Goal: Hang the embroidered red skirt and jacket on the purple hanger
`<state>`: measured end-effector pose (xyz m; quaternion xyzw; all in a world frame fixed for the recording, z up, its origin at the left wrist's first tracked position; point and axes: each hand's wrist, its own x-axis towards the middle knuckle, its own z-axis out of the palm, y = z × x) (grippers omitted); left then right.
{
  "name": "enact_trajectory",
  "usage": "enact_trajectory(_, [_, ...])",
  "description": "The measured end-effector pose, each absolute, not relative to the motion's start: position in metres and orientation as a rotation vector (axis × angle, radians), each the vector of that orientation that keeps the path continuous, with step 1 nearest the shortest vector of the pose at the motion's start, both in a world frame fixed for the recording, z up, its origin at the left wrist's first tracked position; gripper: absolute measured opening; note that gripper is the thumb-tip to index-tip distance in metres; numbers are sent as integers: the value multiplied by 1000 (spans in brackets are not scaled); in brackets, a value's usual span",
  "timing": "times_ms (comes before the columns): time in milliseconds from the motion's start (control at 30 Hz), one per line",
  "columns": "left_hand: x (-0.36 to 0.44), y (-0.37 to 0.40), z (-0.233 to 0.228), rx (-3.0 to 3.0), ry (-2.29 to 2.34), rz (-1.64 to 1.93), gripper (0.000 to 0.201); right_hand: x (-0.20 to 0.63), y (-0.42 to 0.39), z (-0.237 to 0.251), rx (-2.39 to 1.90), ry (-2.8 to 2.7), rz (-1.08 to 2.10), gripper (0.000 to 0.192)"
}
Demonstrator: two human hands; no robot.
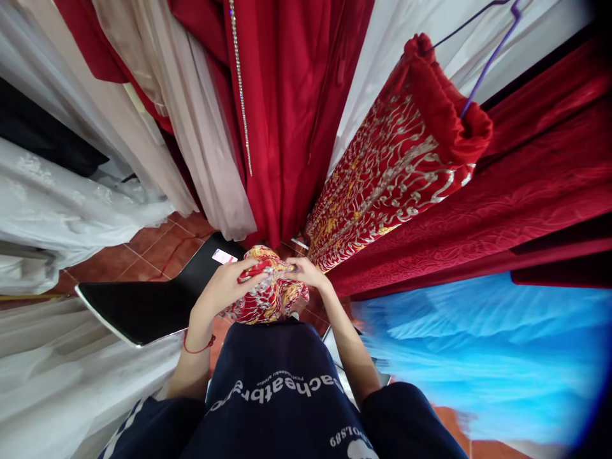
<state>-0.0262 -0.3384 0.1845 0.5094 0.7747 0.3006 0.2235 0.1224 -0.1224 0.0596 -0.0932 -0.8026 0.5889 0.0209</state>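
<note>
A red garment with white and gold embroidery point(261, 299) is bunched up in front of my body, low in the head view. My left hand point(228, 280) is closed round its left side, with a red fold showing by the fingers. On the right side, my right hand point(308, 271) pinches the same cloth with its fingertips. A matching embroidered red skirt point(382, 150) hangs from a purple hanger point(492, 60) at the upper right, and its lower end reaches down close to my right hand.
A black chair point(148, 306) stands at the left, with a phone point(224, 256) lying on it. Red satin point(291, 115), pale tulle point(210, 127) and white lace gowns point(62, 204) hang ahead and left. A blue feathery gown point(478, 350) spreads at the right. Reddish tiles point(143, 255) cover the floor.
</note>
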Motion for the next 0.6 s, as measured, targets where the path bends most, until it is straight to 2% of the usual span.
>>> enact_trajectory(133, [-37,-333,173,1202,2301,677,45,125,-132,71,-424,-2398,1688,30])
enact_trajectory(233, [-41,-328,158,1243,2114,615,47,127,-135,78,-459,-2319,1657,26])
enact_trajectory(367, [-33,-319,157,1386,1997,735,54,132,-124,82,-436,-2276,1687,30])
enact_trajectory(433, [-25,-315,168,1478,1988,773,49,134,-114,80,-390,-2303,1734,41])
enact_trajectory(533, [-16,-311,186,1632,1940,745,43,132,-100,73,-352,-2372,1775,71])
enact_trajectory(600, [-15,-313,193,1674,1935,753,41,127,-96,67,-381,-2418,1751,81])
